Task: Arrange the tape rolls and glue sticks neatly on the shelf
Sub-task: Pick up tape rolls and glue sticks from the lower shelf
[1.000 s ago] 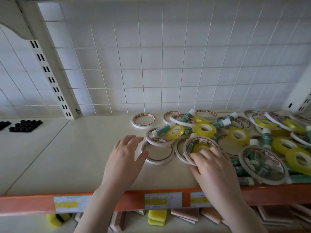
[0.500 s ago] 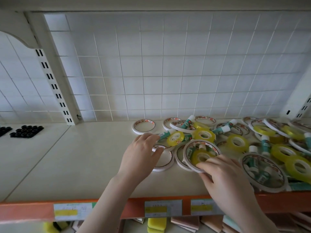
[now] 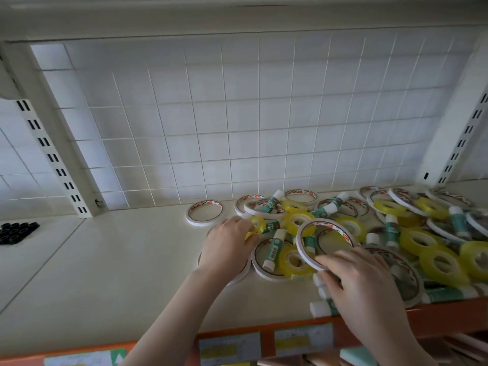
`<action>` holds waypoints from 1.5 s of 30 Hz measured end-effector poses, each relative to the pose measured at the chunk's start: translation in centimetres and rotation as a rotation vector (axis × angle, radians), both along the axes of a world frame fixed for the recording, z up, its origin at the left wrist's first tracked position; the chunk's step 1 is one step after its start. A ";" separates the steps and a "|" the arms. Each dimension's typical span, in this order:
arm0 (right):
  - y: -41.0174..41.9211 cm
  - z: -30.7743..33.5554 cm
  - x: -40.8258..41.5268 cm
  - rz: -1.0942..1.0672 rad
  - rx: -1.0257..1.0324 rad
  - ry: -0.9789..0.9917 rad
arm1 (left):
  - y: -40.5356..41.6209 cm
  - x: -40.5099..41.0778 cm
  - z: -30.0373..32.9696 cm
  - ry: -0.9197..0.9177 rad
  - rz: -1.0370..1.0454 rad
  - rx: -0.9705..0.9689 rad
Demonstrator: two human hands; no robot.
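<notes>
Right hand [image 3: 361,283] pinches the near rim of a thin white tape ring [image 3: 325,243] and tilts it up off the heap, far rim raised. Left hand [image 3: 227,247] has its fingers curled round a small yellow tape roll [image 3: 257,225] at the heap's left fringe, palm over a flat white ring. Between the two hands a glue stick [image 3: 274,249] lies inside another flat ring, touching a yellow roll [image 3: 293,260]. The pile of rings, yellow rolls and green-and-white glue sticks runs right from here, filling the shelf [image 3: 118,260] to its right end and front edge, where glue sticks lie against the orange lip [image 3: 435,317]. One white ring [image 3: 204,213] lies apart near the back edge. The shelf's left half is open surface, out to the slotted upright [image 3: 56,159] at its back left corner.
</notes>
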State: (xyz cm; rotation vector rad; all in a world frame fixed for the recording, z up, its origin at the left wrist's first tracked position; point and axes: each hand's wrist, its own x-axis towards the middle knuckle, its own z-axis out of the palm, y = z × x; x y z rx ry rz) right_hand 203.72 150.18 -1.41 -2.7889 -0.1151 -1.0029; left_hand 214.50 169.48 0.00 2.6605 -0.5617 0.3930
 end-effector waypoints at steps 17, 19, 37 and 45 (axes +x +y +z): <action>-1.1 -0.5 1.1 0.104 -0.013 0.002 | -0.8 -0.3 0.5 0.091 0.077 -0.006; -1.2 -0.5 1.1 0.113 -0.037 0.004 | -1.0 -0.2 0.4 0.098 0.088 -0.021; 6.3 0.3 2.2 0.332 0.027 -0.176 | 9.3 -7.5 1.4 -0.035 0.376 -0.176; 18.7 0.7 2.2 0.468 -0.023 -0.179 | 22.0 -11.1 1.8 -0.044 0.542 -0.205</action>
